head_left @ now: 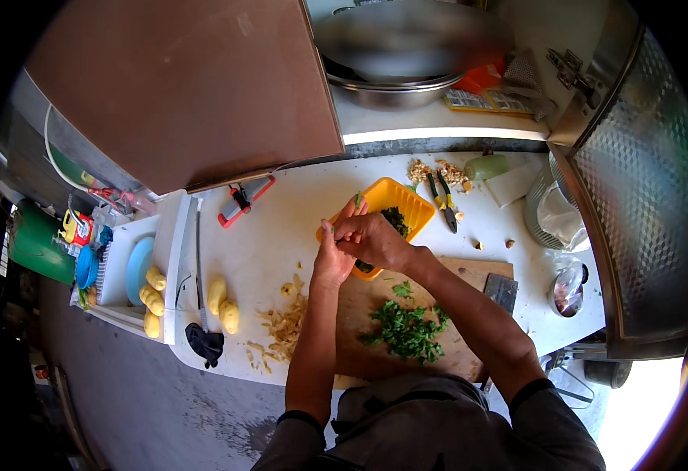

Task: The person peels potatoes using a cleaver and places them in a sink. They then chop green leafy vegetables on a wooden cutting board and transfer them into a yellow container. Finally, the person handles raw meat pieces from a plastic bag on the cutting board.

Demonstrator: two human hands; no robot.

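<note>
Both my hands meet over the near left side of a yellow plastic basket (416, 206). My left hand (334, 255) is held palm up with its fingers stretched out, a small green bit showing at the fingertips. Against that palm, the fingers of my right hand (379, 239) are pinched together; what they hold, if anything, is hidden. Dark green leaves (395, 221) lie inside the basket, partly covered by my hands. Below my wrists, a heap of green leafy herbs (406, 330) rests on a wooden cutting board (353, 334). A dark, flat rectangular blade (501, 292) lies at the board's right edge.
Left of the board are vegetable peelings (281, 326), potatoes (217, 293) and a red-and-black tool (240, 199). Pliers (443, 202) and nut pieces (430, 173) lie beyond the basket. An open brown cabinet door (195, 86) hangs at back left; a patterned-glass door (646, 180) stands at right.
</note>
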